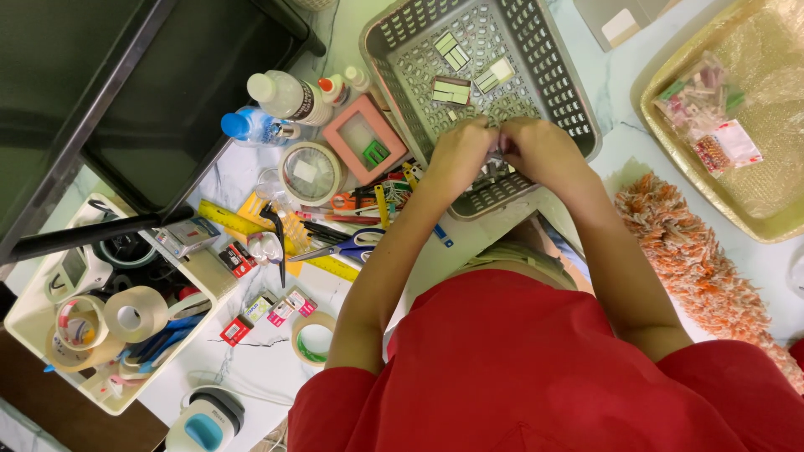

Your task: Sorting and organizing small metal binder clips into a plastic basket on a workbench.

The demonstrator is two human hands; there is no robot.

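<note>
Overhead, head view: both hands meet above the near edge of a grey basket (553, 75) on the pale surface (469, 243).
Left hand (459, 156): fingers curled shut on a small dark thing (496, 159), pinched between both hands.
Right hand (540, 151): fingers likewise closed on the same small thing.
Counts: two plastic bottles (280, 105), one pair of blue-handled scissors (347, 248), one yellow ruler (276, 243), one orange duster (691, 259).
Basket contents: about four small pale-green and brown pieces (456, 71) on its perforated floor.
White bin (33, 314) at left: several tape rolls (134, 314) and pens.
Gold tray (670, 125) at right: small packets under clear wrap.
Hard to make out: the pinched thing is mostly hidden by fingers; its kind cannot be told.
</note>
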